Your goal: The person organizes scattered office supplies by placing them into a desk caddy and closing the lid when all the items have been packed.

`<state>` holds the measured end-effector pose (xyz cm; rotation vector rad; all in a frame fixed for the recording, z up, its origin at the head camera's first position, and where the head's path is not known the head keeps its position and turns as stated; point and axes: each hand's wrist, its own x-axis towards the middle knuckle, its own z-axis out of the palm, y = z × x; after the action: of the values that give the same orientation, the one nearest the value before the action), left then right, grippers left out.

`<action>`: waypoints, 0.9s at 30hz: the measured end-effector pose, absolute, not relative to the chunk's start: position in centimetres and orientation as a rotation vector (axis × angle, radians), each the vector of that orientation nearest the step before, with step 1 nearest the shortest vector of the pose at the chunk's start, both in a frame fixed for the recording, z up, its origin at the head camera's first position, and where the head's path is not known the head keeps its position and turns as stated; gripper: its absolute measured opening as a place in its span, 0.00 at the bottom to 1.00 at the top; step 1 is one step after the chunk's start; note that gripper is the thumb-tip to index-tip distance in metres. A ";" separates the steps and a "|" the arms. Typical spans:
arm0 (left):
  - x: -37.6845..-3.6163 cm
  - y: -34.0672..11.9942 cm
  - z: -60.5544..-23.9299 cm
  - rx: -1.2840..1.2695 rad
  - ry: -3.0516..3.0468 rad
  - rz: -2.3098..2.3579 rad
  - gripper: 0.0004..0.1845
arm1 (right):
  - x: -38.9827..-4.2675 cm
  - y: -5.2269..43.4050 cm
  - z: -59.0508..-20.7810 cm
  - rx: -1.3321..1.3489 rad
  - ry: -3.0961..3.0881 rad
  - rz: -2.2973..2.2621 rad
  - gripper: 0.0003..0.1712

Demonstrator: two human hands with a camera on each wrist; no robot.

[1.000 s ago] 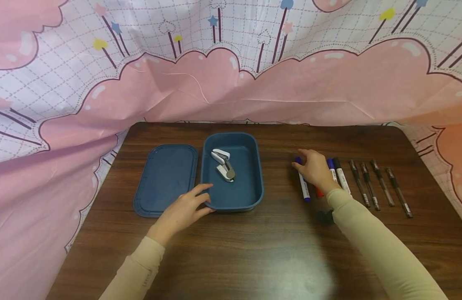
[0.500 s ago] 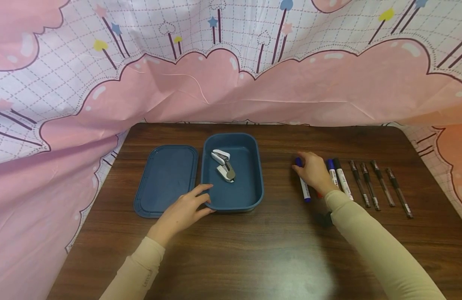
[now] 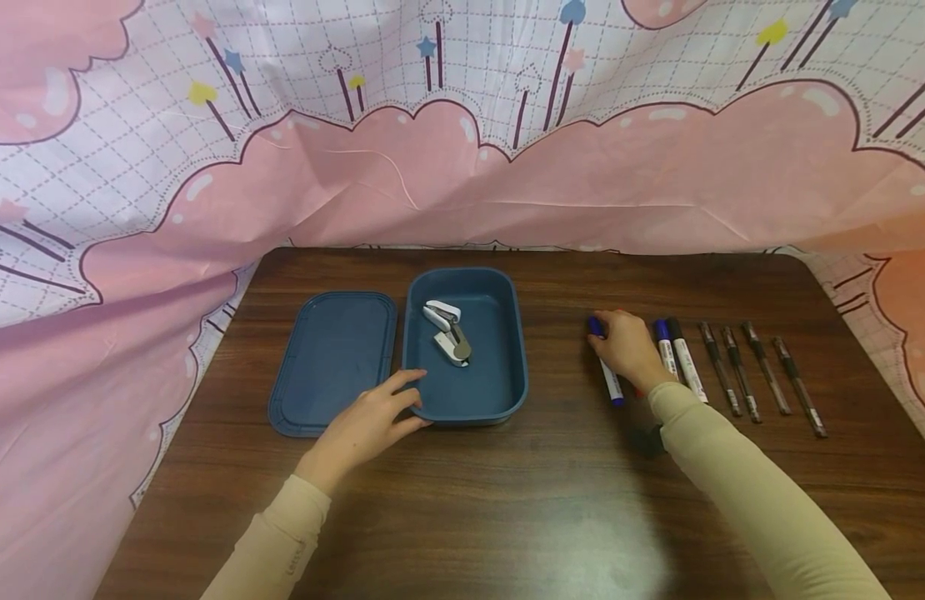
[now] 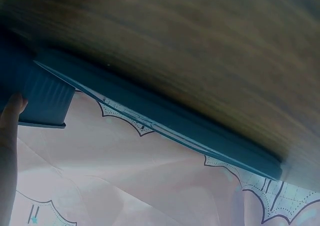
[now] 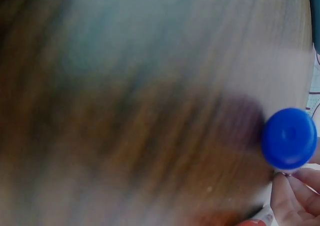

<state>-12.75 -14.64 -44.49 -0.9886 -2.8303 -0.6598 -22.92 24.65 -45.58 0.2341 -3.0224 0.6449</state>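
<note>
The right hand (image 3: 626, 348) has drawn slightly nearer, its fingers now curled round the blue marker (image 3: 607, 370), which lies on the table (image 3: 507, 500) with its long axis near-to-far. The left hand (image 3: 368, 422), fingers spread, rests on the blue box (image 3: 500, 400), which holds a stapler (image 3: 447, 330); its lid (image 3: 331, 362) lies to the left

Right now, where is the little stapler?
In the head view, the stapler lies inside the open blue box, left of centre on the table, beside the lid.
</note>
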 end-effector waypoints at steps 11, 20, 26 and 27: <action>-12.7 -14.6 -44.4 -0.993 -2.823 -0.656 0.09 | -22.9 24.7 -45.3 0.200 -3.046 0.677 0.27; -12.7 -14.6 -44.3 -0.982 -2.830 -0.660 0.09 | -23.1 24.5 -44.1 0.213 -2.953 0.721 0.26; -12.8 -14.6 -44.4 -0.995 -2.836 -0.662 0.09 | -22.9 23.6 -41.5 0.211 -2.885 0.908 0.26; -12.7 -14.6 -44.4 -0.992 -2.837 -0.660 0.09 | -22.9 23.3 -41.0 0.214 -2.874 0.928 0.26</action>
<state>-12.75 -14.57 -44.42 -0.9922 -2.8373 -0.6598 -22.88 23.32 -41.00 0.2144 -2.8744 0.9277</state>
